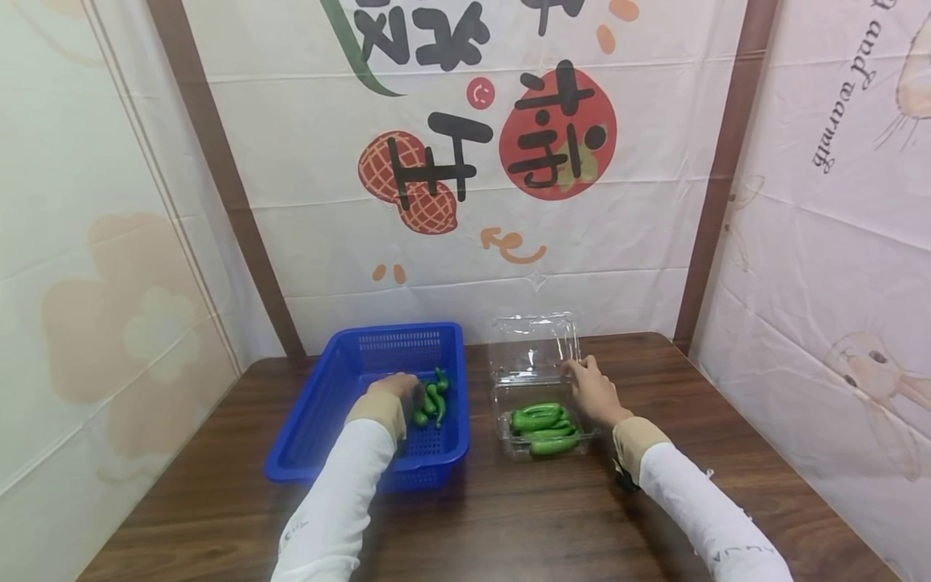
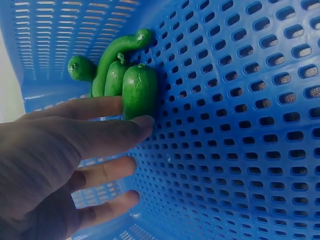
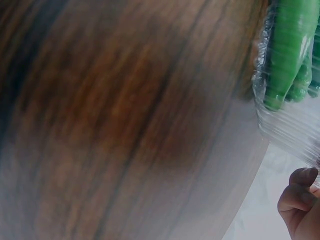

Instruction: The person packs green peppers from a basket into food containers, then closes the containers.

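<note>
"Where's the pepper sitting?"

"The green pepper [image 2: 140, 90] is lying in the blue basket [image 1: 400, 340], toward the tabletop's [image 1: 531, 517] far left corner. The left hand [image 1: 393, 386] is pinching it between thumb and index finger; the other fingers are spreading free."

"And what could be going wrong?"

"Slipping, I'd say: the skin is looking smooth, and the thumb is bearing near one end. Neighbouring peppers [image 2: 107, 65] are crowding it, so one might get dragged along."

"The other side?"

"By the far edge, nearer the right corner, the right hand [image 1: 595, 394] is pinching the clear container [image 1: 498, 404] near its hinge. Thin plastic is probably flexing easily; a hard tug could be tipping the load [image 1: 538, 416]."
</note>
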The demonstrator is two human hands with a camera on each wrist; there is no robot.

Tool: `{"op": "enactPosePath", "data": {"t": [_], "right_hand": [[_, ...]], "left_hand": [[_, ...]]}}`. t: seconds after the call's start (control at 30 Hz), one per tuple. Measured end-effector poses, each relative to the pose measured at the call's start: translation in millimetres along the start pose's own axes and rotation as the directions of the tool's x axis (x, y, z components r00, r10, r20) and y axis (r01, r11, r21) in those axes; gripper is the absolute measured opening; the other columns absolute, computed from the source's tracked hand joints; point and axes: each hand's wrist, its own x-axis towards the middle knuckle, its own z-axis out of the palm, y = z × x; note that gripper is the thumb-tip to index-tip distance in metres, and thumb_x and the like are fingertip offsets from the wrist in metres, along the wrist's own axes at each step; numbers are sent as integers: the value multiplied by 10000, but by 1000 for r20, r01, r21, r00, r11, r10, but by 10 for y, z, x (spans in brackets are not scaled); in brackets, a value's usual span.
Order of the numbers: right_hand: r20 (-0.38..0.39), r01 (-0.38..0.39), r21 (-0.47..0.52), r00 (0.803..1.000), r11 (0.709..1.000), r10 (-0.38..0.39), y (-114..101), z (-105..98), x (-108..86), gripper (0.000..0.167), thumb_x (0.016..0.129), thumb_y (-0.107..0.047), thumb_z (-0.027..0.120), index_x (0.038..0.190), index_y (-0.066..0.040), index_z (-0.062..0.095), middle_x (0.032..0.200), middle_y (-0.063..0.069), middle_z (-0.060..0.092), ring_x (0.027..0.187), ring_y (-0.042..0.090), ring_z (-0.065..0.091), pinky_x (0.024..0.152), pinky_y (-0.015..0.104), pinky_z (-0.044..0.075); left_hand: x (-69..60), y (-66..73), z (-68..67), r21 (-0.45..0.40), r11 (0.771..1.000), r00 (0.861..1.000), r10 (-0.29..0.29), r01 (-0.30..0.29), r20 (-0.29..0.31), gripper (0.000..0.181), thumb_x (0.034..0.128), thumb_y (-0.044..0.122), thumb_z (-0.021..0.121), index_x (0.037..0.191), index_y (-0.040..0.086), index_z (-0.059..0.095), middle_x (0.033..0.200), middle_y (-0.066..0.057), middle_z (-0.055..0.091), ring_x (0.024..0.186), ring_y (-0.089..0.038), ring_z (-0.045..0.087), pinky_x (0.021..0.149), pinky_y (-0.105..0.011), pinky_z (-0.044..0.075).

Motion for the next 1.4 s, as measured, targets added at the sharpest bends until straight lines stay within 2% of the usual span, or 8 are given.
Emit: {"op": "enactPosePath", "data": {"t": [0.17,0.33,0.57,0.7,0.8,0.93,1.13,1.4], "right_hand": [[2,1,2,1000,1000,-1,9,13,11,276,922,22,527,1139,-121,619,1085,148,471,642,279,537,604,473,477],[-2,7,1,1000,1000,-7,14,26,10,268,923,15,533,1137,-119,621,1093,152,475,646,283,546,603,476,482],[-9,8,4,1000,1000,-8,26,35,-2,273,914,12,545,1135,-127,624,1096,146,482,701,313,582,643,502,504],[-14,11,1,1000,1000,-11,26,33,-6,269,919,6,549,1130,-142,624,1100,144,485,709,321,587,646,505,504],[-15,16,5,1000,1000,-16,22,28,-5,259,923,6,544,1126,-137,623,1105,153,485,712,333,591,646,515,503],[-15,13,8,1000,1000,-13,11,20,-5,247,931,0,548,1129,-129,622,1106,159,485,733,349,600,653,522,509],[-15,7,-12,1000,1000,-8,-9,14,-6,257,947,7,505,1136,-121,622,1111,173,484,657,315,560,591,497,485],[-12,6,-20,1000,1000,-6,-10,4,-3,257,953,-1,502,1146,-118,623,1137,184,487,672,330,575,604,511,491]], "left_hand": [[-150,67,-63,75,997,1000,29,-29,4,174,784,150,718,940,75,706,1008,-102,686,953,-287,630,921,-468,488],[-140,47,-37,185,980,997,76,-79,23,169,791,97,734,959,121,731,953,-59,691,911,-260,637,901,-449,506],[-73,33,-67,185,980,997,61,-70,55,94,798,81,683,882,120,701,917,-67,681,855,-264,633,862,-463,518],[-23,4,-93,163,984,996,70,-77,49,141,795,71,688,924,119,720,937,-63,687,862,-259,632,853,-458,520],[-85,46,-167,174,981,996,85,-90,39,265,758,22,744,1000,130,740,995,-67,698,920,-258,641,876,-445,517],[-143,85,-232,171,980,995,101,-103,17,294,718,-7,764,980,123,730,1018,-84,697,936,-268,641,871,-437,518],[63,38,-233,197,973,992,108,-118,58,296,740,21,806,993,153,728,1005,-63,684,922,-249,632,854,-453,525],[87,113,-350,191,973,992,125,-129,32,252,759,50,802,980,143,725,984,-48,693,885,-229,632,828,-422,527]]}}
